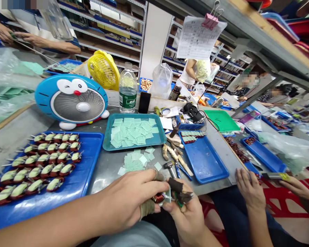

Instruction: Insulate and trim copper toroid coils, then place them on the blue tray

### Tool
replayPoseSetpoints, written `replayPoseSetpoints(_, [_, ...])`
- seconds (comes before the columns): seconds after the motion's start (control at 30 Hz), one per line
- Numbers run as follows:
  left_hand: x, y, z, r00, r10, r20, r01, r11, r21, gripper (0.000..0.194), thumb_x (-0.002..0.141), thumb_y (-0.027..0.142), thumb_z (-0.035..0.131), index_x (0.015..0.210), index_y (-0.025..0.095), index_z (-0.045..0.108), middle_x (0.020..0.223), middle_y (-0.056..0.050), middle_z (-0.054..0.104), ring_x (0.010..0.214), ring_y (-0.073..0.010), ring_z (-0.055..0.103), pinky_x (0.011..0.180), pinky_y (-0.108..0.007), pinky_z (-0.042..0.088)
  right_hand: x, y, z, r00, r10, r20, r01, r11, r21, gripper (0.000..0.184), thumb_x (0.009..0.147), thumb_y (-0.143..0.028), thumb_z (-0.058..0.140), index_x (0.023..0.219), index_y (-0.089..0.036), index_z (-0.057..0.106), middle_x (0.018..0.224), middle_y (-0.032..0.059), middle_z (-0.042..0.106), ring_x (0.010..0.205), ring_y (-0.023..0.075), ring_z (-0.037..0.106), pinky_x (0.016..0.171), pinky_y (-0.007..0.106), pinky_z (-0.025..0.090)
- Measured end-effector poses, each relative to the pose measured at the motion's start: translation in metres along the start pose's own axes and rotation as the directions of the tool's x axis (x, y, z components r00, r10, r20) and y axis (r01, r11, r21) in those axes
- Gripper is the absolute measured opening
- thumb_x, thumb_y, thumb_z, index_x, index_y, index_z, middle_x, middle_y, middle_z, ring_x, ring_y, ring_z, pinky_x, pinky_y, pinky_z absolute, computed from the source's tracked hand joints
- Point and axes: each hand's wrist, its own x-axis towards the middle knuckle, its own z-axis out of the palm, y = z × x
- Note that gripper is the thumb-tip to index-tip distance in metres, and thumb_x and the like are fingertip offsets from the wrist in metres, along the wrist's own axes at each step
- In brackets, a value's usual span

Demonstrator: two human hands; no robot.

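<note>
In front of my lap, my left hand (144, 193) is closed around a copper-wound coil (158, 198), with cloth wraps on some of its fingers. A pale green square sheet (168, 195) stands on edge against the coil, between my two hands. My right hand (186, 209) is closed at the sheet's other side, a dark wrap on one finger. Within its grip shows a dark metal tool (184, 197) with a bit of green, apparently pliers, mostly hidden by the fingers. Loose pale green squares (135, 161) lie on the table just beyond my hands.
At left, a blue tray (92, 161) holds rows of finished-looking coils (36, 173). A teal tray (109, 142) bears green squares. Hammer (169, 166), pliers (181, 170) and another blue tray (206, 161) lie right. A fan (82, 106) and bottle (128, 89) stand behind. A co-worker's hands (251, 190) are at right.
</note>
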Motion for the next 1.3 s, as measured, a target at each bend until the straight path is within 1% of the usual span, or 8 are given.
replayPoseSetpoints(0.07, [-0.002, -0.003, 0.002, 0.999, -0.007, -0.051, 0.002, 0.996, -0.084, 0.035, 0.096, 0.03, 0.064, 0.131, 0.026, 0.062, 0.105, -0.007, 0.068, 0.09, -0.0209, 0.066, 0.076, -0.027, 0.051, 0.006, -0.004, -0.007, 0.995, -0.01, 0.098, 0.013, 0.999, -0.033, 0.043, 0.091, -0.032, 0.073, 0.133, -0.029, 0.064, 0.115, 0.0081, 0.068, 0.1, 0.0234, 0.07, 0.09, 0.035, 0.058])
replayPoseSetpoints(0.17, [-0.005, -0.006, 0.004, 0.974, -0.197, -0.107, 0.148, 0.924, -0.352, 0.064, 0.085, 0.041, 0.079, 0.141, 0.028, 0.051, 0.122, -0.007, 0.067, 0.106, -0.0243, 0.065, 0.091, -0.032, 0.051, 0.016, -0.012, -0.011, 0.99, -0.021, 0.136, 0.03, 0.998, -0.06, 0.042, 0.093, -0.031, 0.071, 0.133, -0.03, 0.063, 0.116, 0.0075, 0.067, 0.101, 0.0228, 0.07, 0.09, 0.034, 0.057])
replayPoseSetpoints(0.27, [-0.006, -0.009, 0.007, 0.924, -0.375, 0.077, 0.331, 0.682, -0.652, 0.058, 0.089, 0.061, 0.066, 0.132, 0.023, 0.056, 0.111, -0.007, 0.069, 0.094, -0.0229, 0.067, 0.084, -0.033, 0.053, 0.023, -0.018, -0.008, 0.985, -0.131, 0.112, 0.145, 0.98, -0.134, 0.044, 0.091, -0.028, 0.074, 0.133, -0.03, 0.062, 0.115, 0.0068, 0.068, 0.1, 0.0221, 0.069, 0.09, 0.032, 0.056])
replayPoseSetpoints(0.37, [-0.006, -0.01, 0.013, 0.907, -0.358, 0.222, 0.384, 0.486, -0.785, 0.051, 0.101, 0.063, 0.041, 0.107, 0.016, 0.061, 0.09, -0.006, 0.066, 0.073, -0.0171, 0.063, 0.068, -0.029, 0.052, 0.027, -0.019, -0.004, 0.966, -0.216, 0.14, 0.24, 0.951, -0.196, 0.046, 0.091, -0.027, 0.074, 0.135, -0.03, 0.06, 0.114, 0.006, 0.07, 0.1, 0.0211, 0.07, 0.089, 0.029, 0.056])
replayPoseSetpoints(0.43, [-0.006, -0.01, 0.017, 0.9, -0.371, 0.23, 0.386, 0.429, -0.817, 0.05, 0.1, 0.062, 0.044, 0.102, 0.015, 0.059, 0.085, -0.006, 0.065, 0.07, -0.0159, 0.06, 0.064, -0.027, 0.049, 0.029, -0.018, -0.001, 0.969, -0.196, 0.152, 0.226, 0.95, -0.216, 0.044, 0.092, -0.029, 0.073, 0.134, -0.03, 0.061, 0.115, 0.0059, 0.07, 0.101, 0.0209, 0.069, 0.089, 0.029, 0.056])
replayPoseSetpoints(0.8, [-0.014, -0.009, 0.015, 0.879, -0.43, 0.207, 0.413, 0.471, -0.779, 0.051, 0.1, 0.064, 0.045, 0.093, 0.015, 0.058, 0.074, -0.003, 0.064, 0.061, -0.0122, 0.054, 0.057, -0.023, 0.041, 0.033, -0.023, 0.003, 0.976, -0.164, 0.143, 0.196, 0.948, -0.25, 0.043, 0.087, -0.036, 0.079, 0.127, -0.03, 0.063, 0.12, 0.0051, 0.07, 0.107, 0.0212, 0.069, 0.091, 0.028, 0.055])
replayPoseSetpoints(1.0, [-0.013, -0.017, 0.015, 0.878, -0.432, 0.205, 0.38, 0.369, -0.848, 0.055, 0.095, 0.069, 0.05, 0.091, 0.014, 0.059, 0.079, -0.006, 0.067, 0.063, -0.0149, 0.06, 0.062, -0.027, 0.048, 0.037, -0.026, 0.004, 0.962, -0.196, 0.192, 0.247, 0.923, -0.296, 0.039, 0.088, -0.033, 0.078, 0.123, -0.026, 0.064, 0.111, 0.0064, 0.071, 0.1, 0.0216, 0.069, 0.087, 0.03, 0.055])
replayPoseSetpoints(1.3, [-0.013, -0.01, 0.014, 0.848, -0.506, 0.159, 0.364, 0.338, -0.868, 0.052, 0.089, 0.066, 0.064, 0.084, 0.014, 0.06, 0.075, -0.002, 0.061, 0.063, -0.0116, 0.055, 0.059, -0.022, 0.045, 0.034, -0.026, 0.005, 0.955, -0.235, 0.183, 0.28, 0.919, -0.278, 0.038, 0.091, -0.034, 0.075, 0.126, -0.026, 0.063, 0.111, 0.0076, 0.07, 0.098, 0.0223, 0.069, 0.087, 0.032, 0.055])
